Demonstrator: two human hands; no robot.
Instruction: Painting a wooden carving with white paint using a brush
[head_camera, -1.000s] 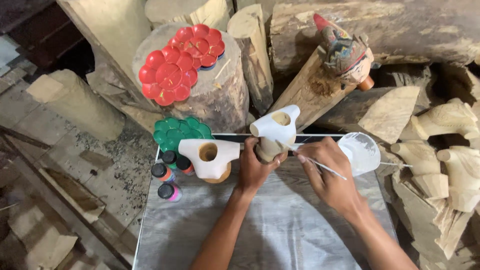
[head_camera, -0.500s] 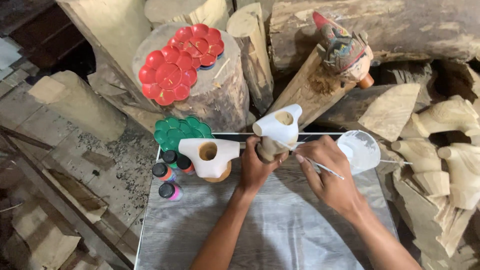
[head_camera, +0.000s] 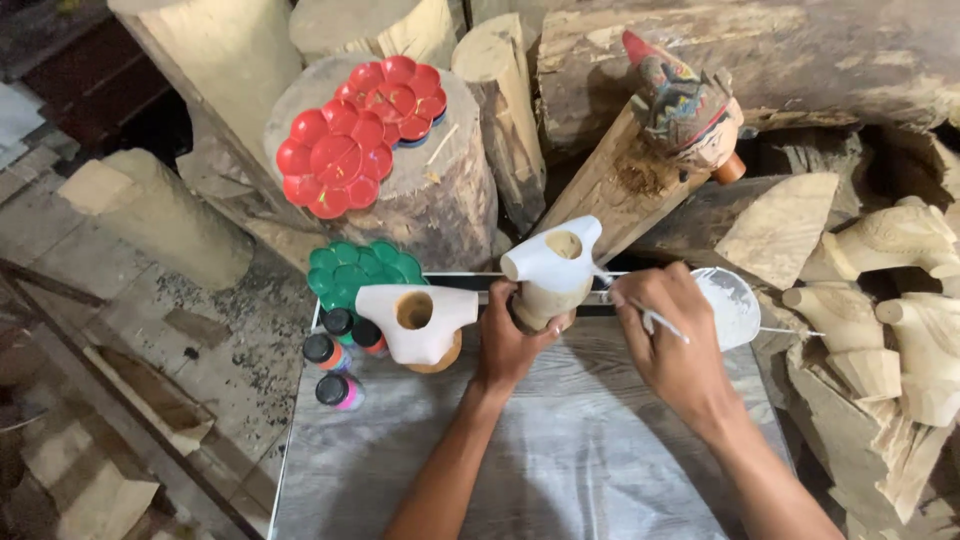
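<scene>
My left hand (head_camera: 512, 340) grips the bare wooden base of a carved figure (head_camera: 553, 262) whose top is painted white and has a round hole. My right hand (head_camera: 670, 345) holds a thin paintbrush (head_camera: 640, 308), its tip against the figure's right side. A second white-painted carved figure (head_camera: 418, 320) stands just left of my left hand. Behind my right hand lies a white paint-filled dish (head_camera: 728, 305).
Three small paint bottles (head_camera: 335, 355) and a green flower-shaped palette (head_camera: 362, 268) sit at the grey board's (head_camera: 560, 450) left edge. Red flower palettes (head_camera: 355, 135) rest on a log stump. A painted carved head (head_camera: 685, 105) leans behind; unpainted carvings (head_camera: 890, 300) pile up at right.
My right hand has shifted slightly left, bringing the brush tip to the figure's side. My left hand keeps the figure in place.
</scene>
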